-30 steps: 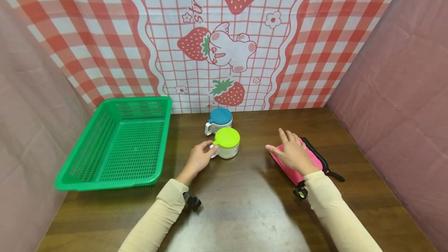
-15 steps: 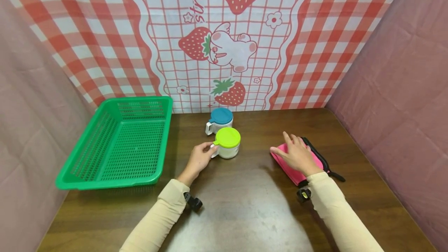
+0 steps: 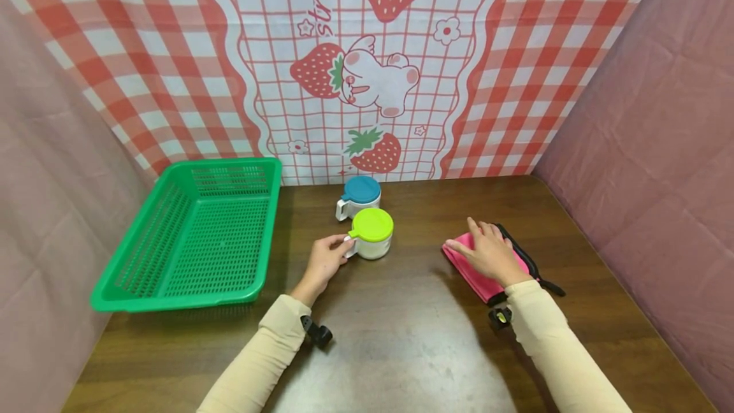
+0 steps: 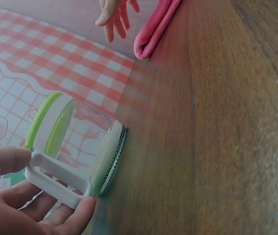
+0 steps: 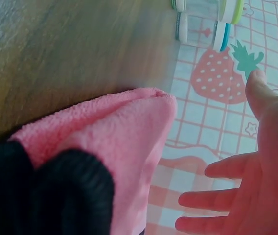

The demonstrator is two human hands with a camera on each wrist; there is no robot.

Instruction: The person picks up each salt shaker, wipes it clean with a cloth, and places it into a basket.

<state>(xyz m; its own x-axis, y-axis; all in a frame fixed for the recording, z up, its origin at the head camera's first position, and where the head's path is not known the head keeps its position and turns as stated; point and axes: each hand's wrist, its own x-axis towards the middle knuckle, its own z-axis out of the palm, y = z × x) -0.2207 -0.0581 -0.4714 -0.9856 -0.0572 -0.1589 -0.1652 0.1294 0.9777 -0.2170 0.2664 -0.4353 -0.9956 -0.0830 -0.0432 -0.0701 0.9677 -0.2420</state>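
Our right hand (image 3: 490,253) has moved a little outward and back toward us since a second ago, while our left hand (image 3: 327,260) and the jar with the lime lid (image 3: 373,234) look just the same. The left hand holds that jar by its white handle (image 4: 63,169), thumb up near the lid and fingers curled below, maybe because the handle is the easy part to grab. The jar stands upright on the table (image 3: 390,349), between our hands, close to the left one. Past it is the jar with the blue lid (image 3: 362,190); we can't tell if they touch. Our right hand is spread wide, holding nothing, over the folded pink cloth (image 3: 482,282). Perhaps it floats there to keep clear of the jars. The green basket (image 3: 178,304) sits outside our left hand, likely to leave the middle free.
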